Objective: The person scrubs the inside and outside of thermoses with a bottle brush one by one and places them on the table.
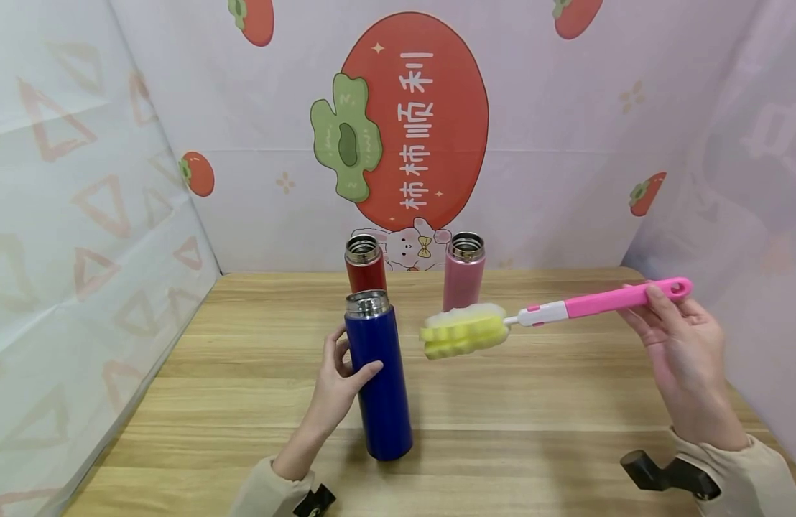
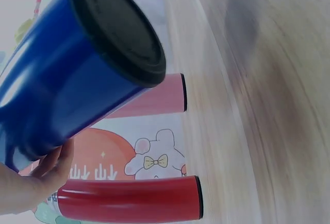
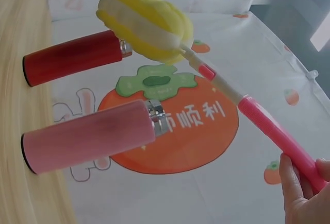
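Observation:
My left hand grips a tall blue vacuum flask round its side, thumb across the front. The flask has no lid and a steel mouth; it leans a little, and the left wrist view shows its black base tipped up off the table. In my right hand is a bottle brush, pinched near the end of its pink handle. Its yellow and white sponge head points left, in the air to the right of the blue flask and level with its upper part.
Behind stand two more lidless flasks, a red one partly hidden by the blue one and a pink one to its right. The wooden table ends at a printed cloth backdrop, with cloth on both sides too.

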`<action>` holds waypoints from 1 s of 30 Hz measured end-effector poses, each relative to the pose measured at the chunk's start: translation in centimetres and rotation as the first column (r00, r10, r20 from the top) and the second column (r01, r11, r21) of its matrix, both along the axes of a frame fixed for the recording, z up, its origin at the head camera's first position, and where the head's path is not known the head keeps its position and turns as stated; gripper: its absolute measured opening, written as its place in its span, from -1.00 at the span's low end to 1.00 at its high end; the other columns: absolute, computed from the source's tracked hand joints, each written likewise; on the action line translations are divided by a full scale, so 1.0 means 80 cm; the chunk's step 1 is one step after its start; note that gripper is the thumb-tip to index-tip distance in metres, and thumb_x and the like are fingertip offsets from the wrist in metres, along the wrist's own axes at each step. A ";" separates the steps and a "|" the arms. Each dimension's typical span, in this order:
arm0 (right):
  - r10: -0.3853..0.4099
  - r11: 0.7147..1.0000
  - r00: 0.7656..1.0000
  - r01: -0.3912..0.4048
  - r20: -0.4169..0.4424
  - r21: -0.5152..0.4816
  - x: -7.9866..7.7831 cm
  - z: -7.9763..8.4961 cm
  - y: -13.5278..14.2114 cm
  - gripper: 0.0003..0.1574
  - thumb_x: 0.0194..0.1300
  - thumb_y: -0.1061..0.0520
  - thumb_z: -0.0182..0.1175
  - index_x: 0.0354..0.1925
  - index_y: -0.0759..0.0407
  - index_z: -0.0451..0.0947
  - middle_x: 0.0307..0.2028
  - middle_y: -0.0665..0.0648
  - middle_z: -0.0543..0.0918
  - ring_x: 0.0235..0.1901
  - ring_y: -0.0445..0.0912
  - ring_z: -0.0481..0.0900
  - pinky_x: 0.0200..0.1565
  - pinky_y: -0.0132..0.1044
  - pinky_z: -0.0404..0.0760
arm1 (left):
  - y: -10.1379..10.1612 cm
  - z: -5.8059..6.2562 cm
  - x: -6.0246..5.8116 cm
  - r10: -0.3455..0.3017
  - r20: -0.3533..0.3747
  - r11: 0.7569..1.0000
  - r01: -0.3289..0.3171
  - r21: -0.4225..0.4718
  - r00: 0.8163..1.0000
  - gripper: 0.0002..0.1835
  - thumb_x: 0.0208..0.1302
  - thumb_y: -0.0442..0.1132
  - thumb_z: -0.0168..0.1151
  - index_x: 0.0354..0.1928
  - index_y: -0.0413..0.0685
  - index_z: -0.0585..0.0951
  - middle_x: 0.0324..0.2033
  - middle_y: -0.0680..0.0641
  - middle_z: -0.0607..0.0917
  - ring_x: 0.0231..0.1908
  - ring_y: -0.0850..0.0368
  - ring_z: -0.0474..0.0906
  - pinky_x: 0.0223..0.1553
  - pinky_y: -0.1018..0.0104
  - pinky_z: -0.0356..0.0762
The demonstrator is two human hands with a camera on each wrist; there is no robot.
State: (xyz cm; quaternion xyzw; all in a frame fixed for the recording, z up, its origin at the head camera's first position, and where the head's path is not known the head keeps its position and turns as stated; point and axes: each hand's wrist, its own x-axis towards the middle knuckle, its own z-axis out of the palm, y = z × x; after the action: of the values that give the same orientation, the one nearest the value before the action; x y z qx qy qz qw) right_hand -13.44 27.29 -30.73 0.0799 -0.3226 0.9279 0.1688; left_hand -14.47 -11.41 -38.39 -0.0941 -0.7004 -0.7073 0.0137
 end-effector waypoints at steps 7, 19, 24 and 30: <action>0.079 0.995 0.997 -0.078 0.021 -0.068 -0.005 0.002 0.000 -0.79 0.22 0.44 -0.09 -0.20 0.51 0.43 -0.30 0.33 0.56 -0.27 0.11 0.60 -0.18 -0.13 0.50 | 0.007 -0.001 -0.006 0.011 -0.051 0.999 -0.008 0.047 0.999 -0.31 0.23 -0.32 0.06 0.29 0.16 -0.04 0.01 -0.21 0.43 -0.20 -0.02 0.53 -0.18 0.15 0.48; 0.140 0.988 0.989 -0.138 0.035 -0.068 -0.032 0.021 -0.015 -0.83 0.21 0.40 -0.03 -0.21 0.49 0.40 -0.30 0.30 0.50 -0.20 0.09 0.57 -0.11 -0.14 0.48 | 0.022 -0.010 -0.021 -0.021 -0.021 0.992 0.024 0.127 1.000 -0.41 0.31 -0.21 -0.04 0.28 0.29 -0.01 0.03 -0.30 0.43 -0.16 -0.05 0.53 -0.16 0.08 0.47; 0.157 0.984 0.987 -0.153 0.036 -0.092 -0.046 0.031 -0.025 -0.84 0.20 0.39 -0.01 -0.22 0.48 0.40 -0.33 0.29 0.50 -0.24 0.10 0.59 -0.13 -0.13 0.49 | 0.027 -0.011 -0.022 -0.041 -0.027 0.992 0.044 0.118 0.999 -0.41 0.31 -0.18 -0.04 0.30 0.28 -0.03 0.08 -0.28 0.39 -0.09 -0.08 0.48 -0.11 0.07 0.44; 0.129 0.991 0.988 -0.126 0.083 -0.038 -0.054 0.033 -0.035 -0.81 0.17 0.34 0.06 -0.21 0.40 0.39 -0.31 0.25 0.53 -0.25 0.04 0.60 -0.15 -0.20 0.51 | 0.030 -0.011 -0.021 -0.050 -0.037 0.995 0.052 0.080 0.998 -0.40 0.31 -0.16 -0.05 0.31 0.30 -0.02 0.12 -0.25 0.35 0.01 -0.11 0.40 -0.06 0.03 0.40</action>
State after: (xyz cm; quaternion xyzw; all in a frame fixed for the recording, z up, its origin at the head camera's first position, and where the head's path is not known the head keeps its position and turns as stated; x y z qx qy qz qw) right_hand -17.78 24.46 -28.06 0.0579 -0.3086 0.9445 0.0966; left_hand -16.18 -9.03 -39.25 -0.1236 -0.6683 -0.7334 0.0115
